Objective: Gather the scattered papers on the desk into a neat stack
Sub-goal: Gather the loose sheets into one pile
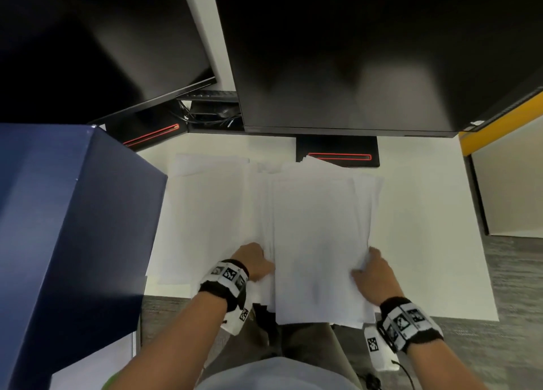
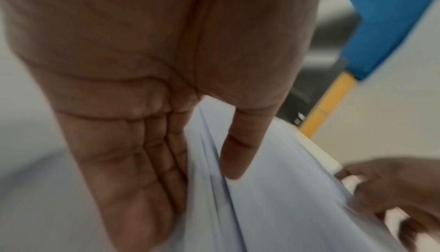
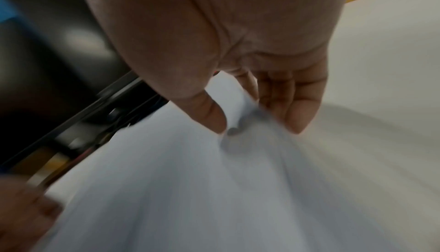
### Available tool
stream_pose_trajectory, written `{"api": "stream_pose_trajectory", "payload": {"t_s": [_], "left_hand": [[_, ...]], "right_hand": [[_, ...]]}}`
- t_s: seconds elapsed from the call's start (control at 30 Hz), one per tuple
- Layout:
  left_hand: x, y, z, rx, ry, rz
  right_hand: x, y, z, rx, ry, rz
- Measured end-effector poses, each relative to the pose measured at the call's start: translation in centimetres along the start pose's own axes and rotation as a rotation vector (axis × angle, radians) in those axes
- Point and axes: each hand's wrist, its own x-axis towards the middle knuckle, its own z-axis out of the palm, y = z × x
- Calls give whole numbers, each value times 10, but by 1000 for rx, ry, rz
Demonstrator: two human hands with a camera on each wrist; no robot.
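A loose, fanned stack of plain white papers lies at the frame's lower centre on the white counter, overhanging its near edge. The left hand pinches its left side; the right hand pinches its right. 2 dark monitors fill the top.

White papers loosely overlapped, desk-centre

One head view from above, two wrist views up close.
The head camera looks steeply down at the tabletop; each wrist camera faces along its palm, sharing the papers between them.
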Motion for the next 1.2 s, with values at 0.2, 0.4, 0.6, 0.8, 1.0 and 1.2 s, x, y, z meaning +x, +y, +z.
{"api": "stream_pose_trajectory", "payload": {"t_s": [0.2,0.4,0.6,0.8,1.0,1.2], "left_hand": [[36,50,-70,-145,496,68],[52,77,-70,-282,550,112],[34,-45,-88,-404,839,-182],[20,-90,-96,-504,781,-391],[31,-48,-89,-570,618,-337],[29,-3,-73,-535,572,-100]], "right_hand": [[97,-37,-62,84,206,-4],[126,-79,-50,24,171,-92],[101,-30,-67,366,246,73],[80,-24,-58,427,259,64],[72,-63,-29,304,218,-7],[66,-68,-20,278,172,-15]]}}
